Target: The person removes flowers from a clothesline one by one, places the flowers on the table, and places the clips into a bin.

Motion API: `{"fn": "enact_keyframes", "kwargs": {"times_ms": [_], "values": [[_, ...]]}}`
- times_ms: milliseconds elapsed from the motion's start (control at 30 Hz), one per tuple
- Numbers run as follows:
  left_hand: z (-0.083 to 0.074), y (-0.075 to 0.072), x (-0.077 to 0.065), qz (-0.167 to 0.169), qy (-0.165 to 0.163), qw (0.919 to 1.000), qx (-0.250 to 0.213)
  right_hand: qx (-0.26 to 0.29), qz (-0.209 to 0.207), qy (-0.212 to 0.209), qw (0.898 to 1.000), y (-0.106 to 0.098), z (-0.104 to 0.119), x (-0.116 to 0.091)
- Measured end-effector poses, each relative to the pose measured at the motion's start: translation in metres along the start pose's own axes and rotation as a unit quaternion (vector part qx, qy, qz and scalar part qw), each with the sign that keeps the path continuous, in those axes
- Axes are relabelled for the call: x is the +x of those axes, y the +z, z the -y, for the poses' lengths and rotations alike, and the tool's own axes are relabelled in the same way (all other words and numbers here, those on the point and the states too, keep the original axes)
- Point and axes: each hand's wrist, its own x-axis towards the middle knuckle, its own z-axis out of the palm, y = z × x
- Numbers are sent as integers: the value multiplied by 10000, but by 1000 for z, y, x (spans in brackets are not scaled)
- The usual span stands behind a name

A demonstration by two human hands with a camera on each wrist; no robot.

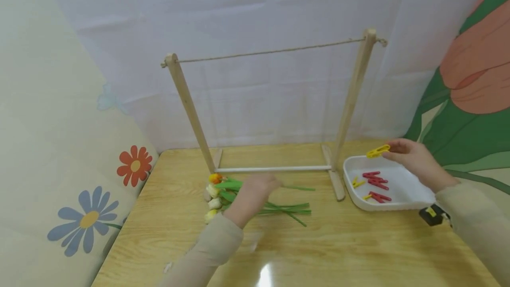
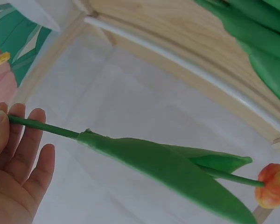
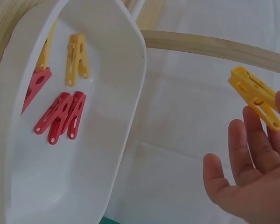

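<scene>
My left hand pinches the green stem of an orange-yellow artificial tulip between thumb and finger, its leaves spread along the stem. Other tulips, with white and yellow heads and long green stems, lie on the table beneath that hand. Over the far edge of the white tray, my right hand holds a yellow clothespin between thumb and fingers. Several red clothespins and yellow clothespins lie in the tray.
Behind the flowers stands a wooden frame with two posts, a twine line tied across the top and a white rod low down. A black and yellow tape measure sits by the tray. White cloth hangs behind.
</scene>
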Motion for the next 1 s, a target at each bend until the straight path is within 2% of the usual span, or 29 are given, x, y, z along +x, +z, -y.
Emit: {"fn": "enact_keyframes", "kwargs": {"times_ms": [200, 367, 600, 700, 833, 1000], "values": [[1, 13, -9, 400, 131, 9990, 167, -172, 283, -15, 9995, -4, -11, 4], [1, 19, -14, 877, 312, 9956, 136, -366, 571, 267, 9973, -10, -21, 7], [5, 32, -17, 1386, 266, 9895, 307, -438, 819, 535, 9942, -15, -40, 12], [8, 40, -18, 1617, 263, 9848, 584, -364, 936, 655, 9928, -17, -49, 14], [9, 48, -20, 1943, 338, 9733, 1176, -306, 1021, 787, 9912, -18, -57, 16], [8, 56, -23, 2040, 407, 9650, 1597, -227, 1089, 1005, 9887, -17, -61, 19]]}}
